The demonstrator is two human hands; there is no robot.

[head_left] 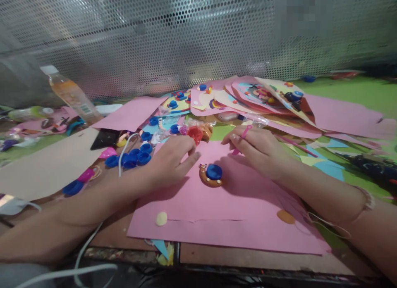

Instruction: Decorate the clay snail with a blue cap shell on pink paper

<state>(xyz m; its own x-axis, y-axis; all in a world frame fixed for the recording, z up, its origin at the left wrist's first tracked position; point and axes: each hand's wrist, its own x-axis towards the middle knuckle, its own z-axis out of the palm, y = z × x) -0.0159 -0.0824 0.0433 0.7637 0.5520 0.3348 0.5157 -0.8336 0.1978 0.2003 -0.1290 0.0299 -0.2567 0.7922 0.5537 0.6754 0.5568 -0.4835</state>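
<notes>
On the pink paper sheet [198,201] lies a brown clay snail [211,182] with a blue bottle cap [214,172] as its shell and small pale dots. My left hand [173,160] is just left of the snail, fingers curled and thumb near the index finger; anything between them is hidden. Right behind its fingertips is red clay [194,134] in clear plastic; I cannot tell if they touch. Above and right of the snail, my right hand [257,149] is closed around a slim pink modelling tool [246,132]. A cream disc [161,218] and an orange-brown disc [285,216] sit near the sheet's front corners.
Several blue caps [132,156] cluster left of my left hand. A tilted drink bottle [72,96] stands at back left. Decorated paper sheets [263,94] pile up along the perforated metal panel [186,40]. A black glue gun [372,166] lies at right; a white cable [83,242] hangs front left.
</notes>
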